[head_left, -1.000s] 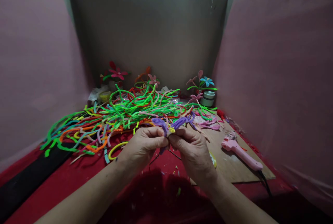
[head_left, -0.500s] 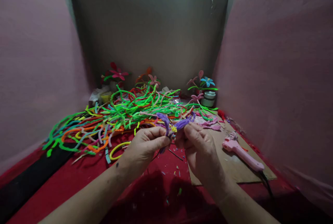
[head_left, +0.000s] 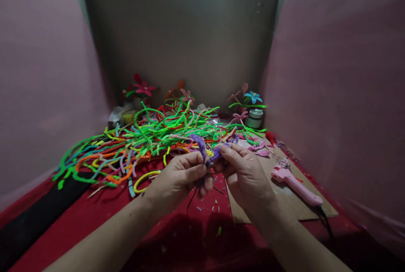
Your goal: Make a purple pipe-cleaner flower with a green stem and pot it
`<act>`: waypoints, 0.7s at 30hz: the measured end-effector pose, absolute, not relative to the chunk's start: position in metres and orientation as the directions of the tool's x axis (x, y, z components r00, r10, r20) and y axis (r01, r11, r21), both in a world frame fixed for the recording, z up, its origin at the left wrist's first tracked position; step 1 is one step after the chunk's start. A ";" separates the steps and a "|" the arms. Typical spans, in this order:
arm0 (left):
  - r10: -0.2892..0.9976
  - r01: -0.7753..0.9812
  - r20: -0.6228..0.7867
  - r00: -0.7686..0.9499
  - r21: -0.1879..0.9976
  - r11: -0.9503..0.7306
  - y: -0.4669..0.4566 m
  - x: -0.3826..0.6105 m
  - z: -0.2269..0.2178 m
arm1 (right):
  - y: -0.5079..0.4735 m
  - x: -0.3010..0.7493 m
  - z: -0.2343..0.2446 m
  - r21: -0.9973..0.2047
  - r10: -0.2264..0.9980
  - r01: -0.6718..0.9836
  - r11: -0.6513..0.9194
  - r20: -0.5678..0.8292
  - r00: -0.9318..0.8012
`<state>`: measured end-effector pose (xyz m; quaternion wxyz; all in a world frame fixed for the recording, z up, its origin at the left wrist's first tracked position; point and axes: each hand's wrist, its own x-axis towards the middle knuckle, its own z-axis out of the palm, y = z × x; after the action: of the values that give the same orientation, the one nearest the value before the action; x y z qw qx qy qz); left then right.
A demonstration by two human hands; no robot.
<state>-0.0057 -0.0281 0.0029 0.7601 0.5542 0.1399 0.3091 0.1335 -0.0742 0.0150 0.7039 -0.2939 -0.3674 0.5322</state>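
The left hand (head_left: 183, 174) pinches the fuzzy purple flower (head_left: 199, 142) near its base, the right hand (head_left: 246, 171) one petal (head_left: 216, 154); likely light, soft, easily bent, best gripped beneath its yellow centre (head_left: 209, 153); it's over red cloth (head_left: 76, 221), before tangled stems (head_left: 164, 130)

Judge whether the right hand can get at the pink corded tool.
Probably yes: nothing visible blocks the right hand from the pink corded tool, though that hand grips the purple piece.

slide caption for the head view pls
Left hand and right hand hold a purple fuzzy piece in front of heaped colourful pipe cleaners.
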 end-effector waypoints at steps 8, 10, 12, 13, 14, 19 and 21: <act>0.611 -0.369 0.095 0.786 0.865 0.340 -0.031 -0.003 0.002 | -0.070 0.133 0.015 -0.787 0.959 -0.548 0.285 0.231 0.167; 0.602 -0.377 0.104 0.792 0.859 0.347 -0.031 -0.003 0.002 | -0.068 0.134 0.013 -0.789 0.959 -0.545 0.284 0.240 0.153; 0.606 -0.391 0.118 0.787 0.855 0.341 -0.030 -0.003 0.002 | -0.068 0.134 0.011 -0.787 0.956 -0.544 0.291 0.257 0.140; 0.612 -0.398 0.124 0.781 0.854 0.335 -0.030 -0.003 0.002 | -0.068 0.134 0.010 -0.785 0.954 -0.544 0.297 0.270 0.132; 0.618 -0.402 0.128 0.776 0.855 0.327 -0.029 -0.002 0.001 | -0.068 0.134 0.009 -0.783 0.951 -0.542 0.305 0.285 0.122; 0.669 -0.416 0.165 0.724 0.879 0.233 -0.027 -0.003 0.002 | -0.072 0.135 0.010 -0.776 0.939 -0.537 0.332 0.327 0.107; 0.699 -0.428 0.184 0.691 0.884 0.190 -0.027 -0.004 0.004 | -0.072 0.143 0.015 -0.791 0.943 -0.516 0.329 0.303 0.138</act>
<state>-0.0039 -0.0265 0.0042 0.7601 0.5176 0.1309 0.3704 0.1433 -0.0721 0.0145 0.7068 -0.2630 -0.4062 0.5160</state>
